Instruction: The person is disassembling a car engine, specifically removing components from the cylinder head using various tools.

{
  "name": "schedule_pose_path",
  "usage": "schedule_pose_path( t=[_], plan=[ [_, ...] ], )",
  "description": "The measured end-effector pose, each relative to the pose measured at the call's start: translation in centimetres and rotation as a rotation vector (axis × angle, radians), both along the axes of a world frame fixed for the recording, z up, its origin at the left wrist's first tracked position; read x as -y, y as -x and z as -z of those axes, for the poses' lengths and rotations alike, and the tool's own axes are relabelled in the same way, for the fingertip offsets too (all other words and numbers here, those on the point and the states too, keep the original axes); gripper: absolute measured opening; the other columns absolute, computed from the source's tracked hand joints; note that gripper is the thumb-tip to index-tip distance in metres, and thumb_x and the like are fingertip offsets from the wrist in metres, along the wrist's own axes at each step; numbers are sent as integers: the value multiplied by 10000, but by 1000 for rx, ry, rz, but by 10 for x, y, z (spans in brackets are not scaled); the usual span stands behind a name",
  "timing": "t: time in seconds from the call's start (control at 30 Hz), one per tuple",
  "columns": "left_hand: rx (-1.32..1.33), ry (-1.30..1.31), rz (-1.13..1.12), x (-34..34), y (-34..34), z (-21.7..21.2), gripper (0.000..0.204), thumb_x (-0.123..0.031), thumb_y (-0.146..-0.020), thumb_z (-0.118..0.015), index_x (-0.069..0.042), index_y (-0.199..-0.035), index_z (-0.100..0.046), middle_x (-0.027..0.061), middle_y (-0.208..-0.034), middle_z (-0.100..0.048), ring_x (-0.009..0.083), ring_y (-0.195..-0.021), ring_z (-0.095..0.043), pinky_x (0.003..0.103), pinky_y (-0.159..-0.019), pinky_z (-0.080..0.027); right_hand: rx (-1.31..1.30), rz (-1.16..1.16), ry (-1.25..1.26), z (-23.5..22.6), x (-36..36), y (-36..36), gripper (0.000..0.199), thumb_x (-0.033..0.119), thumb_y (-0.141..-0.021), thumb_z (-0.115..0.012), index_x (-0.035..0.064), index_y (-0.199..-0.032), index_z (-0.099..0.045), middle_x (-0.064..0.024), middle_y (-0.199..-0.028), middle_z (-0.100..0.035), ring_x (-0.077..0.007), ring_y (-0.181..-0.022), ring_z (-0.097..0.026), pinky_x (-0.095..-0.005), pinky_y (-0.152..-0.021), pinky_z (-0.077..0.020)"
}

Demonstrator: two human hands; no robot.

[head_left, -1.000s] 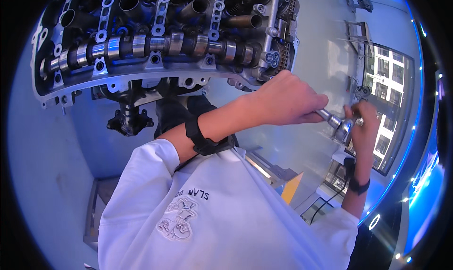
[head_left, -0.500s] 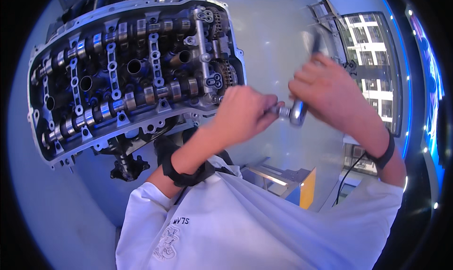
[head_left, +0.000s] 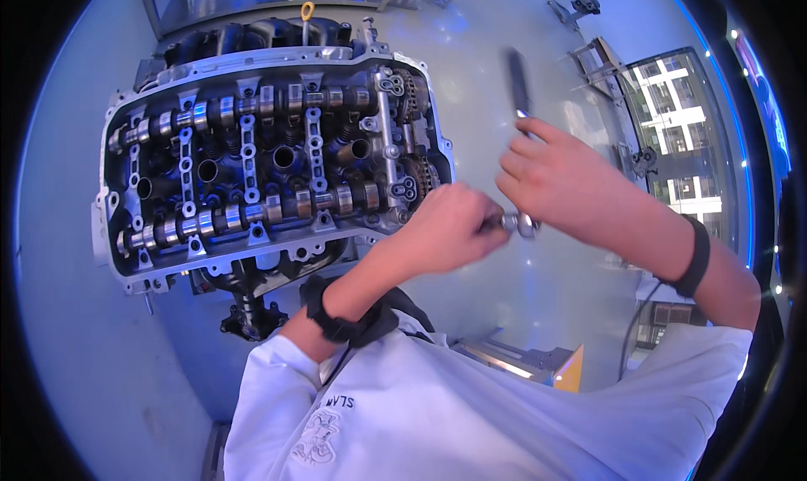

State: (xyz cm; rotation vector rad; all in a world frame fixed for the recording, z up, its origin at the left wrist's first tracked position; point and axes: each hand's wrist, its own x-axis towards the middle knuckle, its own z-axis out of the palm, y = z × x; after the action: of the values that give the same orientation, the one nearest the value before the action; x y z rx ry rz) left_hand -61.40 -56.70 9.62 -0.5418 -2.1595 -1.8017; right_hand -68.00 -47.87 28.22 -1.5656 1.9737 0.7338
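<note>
An open engine (head_left: 214, 258) fills the left of the view, its pale metal rim framing two shiny camshafts (head_left: 223, 220) that run lengthwise, one near the far edge and one near the close edge. A dark flanged part (head_left: 252, 319) hangs below its near side, and a yellow-looped dipstick (head_left: 308, 12) stands up beyond its far side. At the engine's right end sits a chain (head_left: 409, 94). Next comes the left hand (head_left: 450, 227), a black wristband (head_left: 324, 311) behind it; its fingers are curled closed around the socket end of a ratchet wrench (head_left: 519, 86), which is held in the air to the right of the engine and apart from it. The round metal head (head_left: 527, 225) of the wrench shows between the hands. The right hand (head_left: 559, 177) grips the wrench handle, fingers wrapped around it, the dark, blurred grip end pointing up and away past the knuckles. Below, beyond the white shirt (head_left: 504, 414), a yellow panel (head_left: 570, 370) shows. Farther right are another black wristband (head_left: 694, 256), on the right arm, and a window (head_left: 685, 119).
</note>
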Motion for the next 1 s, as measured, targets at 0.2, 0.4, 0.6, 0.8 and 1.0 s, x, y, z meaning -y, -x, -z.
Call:
schedule_pose_path(
  t=[0.2,0.4,0.6,0.8,1.0],
  plan=[
    [-9,-34,-199,-11,-2,-1,153,-127,-800,-652,1,-717,-669,208,-581,-568,410,-574,-592,462,-560,-486,25,277,185,-1,6,-8,197,59,-714,-728,42,-844,-581,-97,-827,-624,-284,-826,-638,-421,-917,-519],
    [37,-36,-144,1,0,-3,123,-98,-808,-646,13,-767,-679,215,-602,-560,403,-564,-571,431,-547,-464,252,468,-243,-1,6,10,199,99,-696,-751,56,-794,-583,-107,-824,-661,-292,-708,-647,-374,-844,-500],
    [49,8,-155,-7,4,-12,179,-193,-772,-664,-33,-691,-659,180,-607,-599,403,-619,-611,475,-591,-493,-170,-535,370,0,6,28,208,116,-671,-761,84,-709,-559,-63,-683,-644,-277,-661,-618,-357,-784,-467],
    [-148,-35,-520,-4,31,-33,86,-148,-743,-666,-66,-739,-689,157,-593,-598,387,-610,-619,449,-582,-497,20,371,375,-17,-10,28,231,113,-748,-716,43,-717,-498,-34,-591,-537,-205,-521,-504,-335,-552,-379],
    [-45,-49,-605,31,82,-25,135,-103,-727,-603,-49,-776,-716,200,-646,-618,408,-636,-618,455,-610,-510,402,956,672,20,0,50,263,138,-837,-660,66,-702,-446,42,-538,-397,-64,-452,-367,-282,-436,-279]
  ],
)
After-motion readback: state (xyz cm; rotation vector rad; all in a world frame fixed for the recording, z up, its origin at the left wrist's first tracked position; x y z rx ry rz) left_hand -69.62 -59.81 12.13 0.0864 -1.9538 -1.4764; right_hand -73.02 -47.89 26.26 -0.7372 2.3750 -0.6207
